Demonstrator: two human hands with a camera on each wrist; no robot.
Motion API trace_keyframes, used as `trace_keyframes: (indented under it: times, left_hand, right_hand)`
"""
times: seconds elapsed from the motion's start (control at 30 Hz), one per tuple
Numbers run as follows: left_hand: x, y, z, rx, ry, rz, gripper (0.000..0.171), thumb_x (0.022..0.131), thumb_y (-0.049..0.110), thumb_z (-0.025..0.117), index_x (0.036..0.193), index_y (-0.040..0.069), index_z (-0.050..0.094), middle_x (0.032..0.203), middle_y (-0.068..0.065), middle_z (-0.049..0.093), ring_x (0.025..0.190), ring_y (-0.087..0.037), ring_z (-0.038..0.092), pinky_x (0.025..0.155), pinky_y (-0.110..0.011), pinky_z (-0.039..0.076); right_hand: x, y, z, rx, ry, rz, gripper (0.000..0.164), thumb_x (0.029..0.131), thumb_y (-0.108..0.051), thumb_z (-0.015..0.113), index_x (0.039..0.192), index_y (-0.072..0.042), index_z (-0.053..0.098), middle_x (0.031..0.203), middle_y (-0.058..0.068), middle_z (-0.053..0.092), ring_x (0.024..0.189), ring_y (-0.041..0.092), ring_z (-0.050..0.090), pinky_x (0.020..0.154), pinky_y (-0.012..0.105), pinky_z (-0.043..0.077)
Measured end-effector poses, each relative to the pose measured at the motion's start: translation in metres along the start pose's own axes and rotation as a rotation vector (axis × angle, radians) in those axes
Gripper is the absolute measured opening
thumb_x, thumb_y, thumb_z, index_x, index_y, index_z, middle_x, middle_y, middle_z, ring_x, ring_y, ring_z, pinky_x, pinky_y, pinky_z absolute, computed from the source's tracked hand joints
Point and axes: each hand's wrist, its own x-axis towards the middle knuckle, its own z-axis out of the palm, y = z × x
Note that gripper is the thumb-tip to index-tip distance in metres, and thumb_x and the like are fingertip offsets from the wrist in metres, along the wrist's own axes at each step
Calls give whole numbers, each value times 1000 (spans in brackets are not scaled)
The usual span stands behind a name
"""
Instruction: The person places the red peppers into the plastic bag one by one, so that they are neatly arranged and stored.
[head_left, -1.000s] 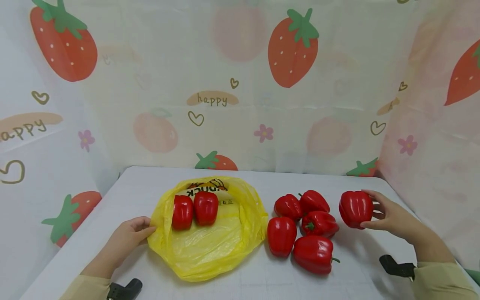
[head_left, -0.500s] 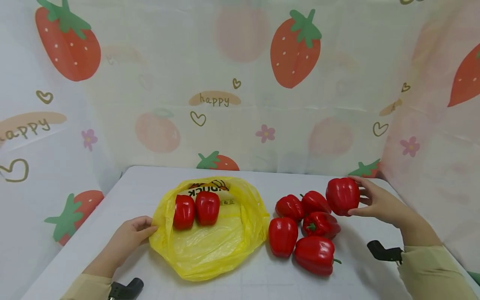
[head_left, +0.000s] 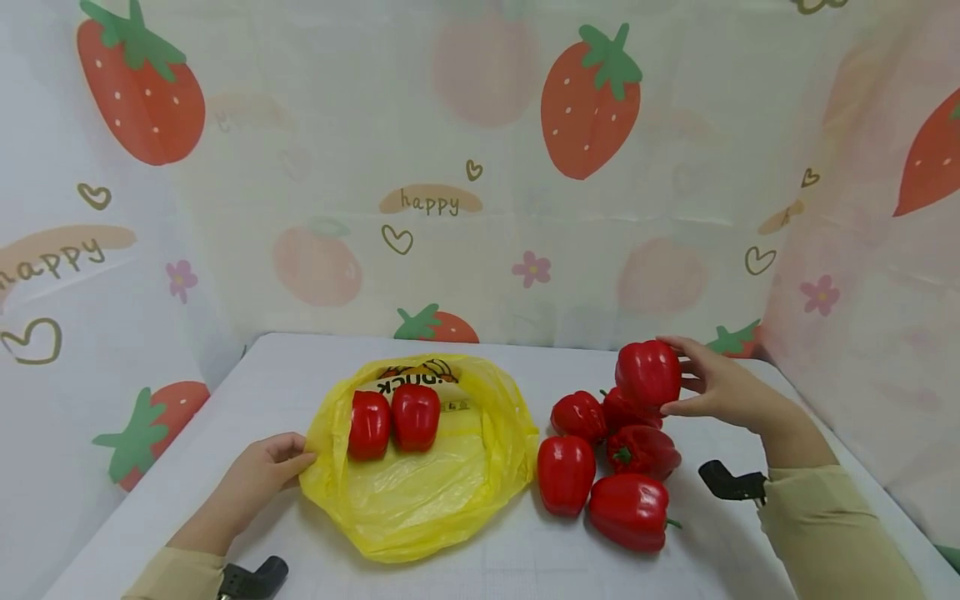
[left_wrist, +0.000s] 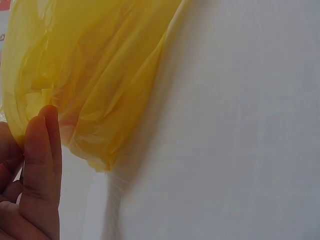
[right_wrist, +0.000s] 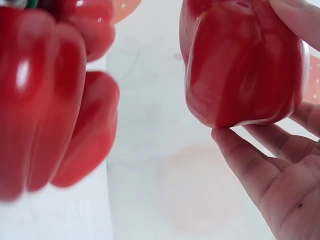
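My right hand [head_left: 716,387] grips a red bell pepper [head_left: 648,373] between thumb and fingers, raised above the back of a pepper cluster and overlapping one of them in the head view. The right wrist view shows the held pepper [right_wrist: 245,65] with fingertips [right_wrist: 225,137] against its underside. At the left, my left hand [head_left: 262,471] pinches the edge of a yellow plastic bag [head_left: 420,542], which lies with its mouth spread wide. Inside the bag two red bell peppers [head_left: 415,418] lie side by side. The left wrist view shows thumb and finger on the bag's film [left_wrist: 110,95].
Several red bell peppers lie grouped right of the bag, the nearest a stemmed pepper [head_left: 628,512] and an upright-looking pepper [head_left: 566,475] close to the bag's rim. All stand on a white table [head_left: 495,575]. A strawberry-print cloth [head_left: 465,108] rises behind and at both sides.
My right hand has carried the bell pepper leftward and up, from right of the cluster to over its back part. The left hand keeps its pinch on the bag.
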Motion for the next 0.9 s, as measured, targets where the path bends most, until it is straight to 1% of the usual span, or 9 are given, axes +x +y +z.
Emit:
trace_keyframes:
  times: [0.2,0.37,0.63,0.9]
  left_hand:
    - [0,2,1,-1,6,0,31,88,29,60,104,3,60,103,-7,62,85,-17,58,78,-31,54]
    - [-1,3,2,-3,4,6,30,88,29,60,103,3,60,102,-7,62,85,-17,57,78,-31,54]
    - [-2,4,3,1,4,-1,31,88,29,60,104,3,60,102,-7,62,84,-17,58,78,-31,53]
    - [-2,3,4,18,7,-3,29,89,29,60,103,3,60,102,-7,61,84,-17,57,78,-31,54]
  right_hand:
    - [18,-8,13,44,-48,-3,85,73,-18,77,140,-9,25,131,14,41,120,39,41,85,34,51]
    - [33,-16,23,65,-65,-3,85,71,-18,78,139,-11,27,130,13,42,119,37,43,87,36,50]
    - [54,-29,43,80,-97,12,87,70,-21,79,139,-11,27,130,15,43,117,37,45,85,40,50]
    - [69,-42,68,133,-155,46,92,67,-24,81,140,-18,26,132,10,42,119,34,44,81,39,52]
